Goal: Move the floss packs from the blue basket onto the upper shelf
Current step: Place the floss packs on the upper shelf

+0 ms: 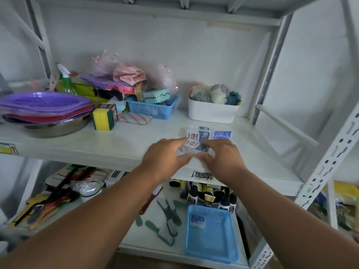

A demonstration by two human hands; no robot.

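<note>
On the upper shelf [124, 144], near its front edge, both hands meet around a clear floss pack [192, 145] with a red and white label. My left hand [165, 155] holds its left side and my right hand [223, 157] its right side. Behind it lie another clear floss pack [200, 132] and a blue-labelled floss pack [222, 134]. The blue basket [223, 249] stands on the lower shelf at the right, with one floss pack [197, 220] in its far left corner.
A white tub [211, 112] of bath puffs stands behind the packs. Left of it are a small blue basket [149, 109], sponges [104, 117] and a stack of purple trays [44, 105]. Brushes [168, 216] and dark bottles [206, 195] lie on the lower shelf.
</note>
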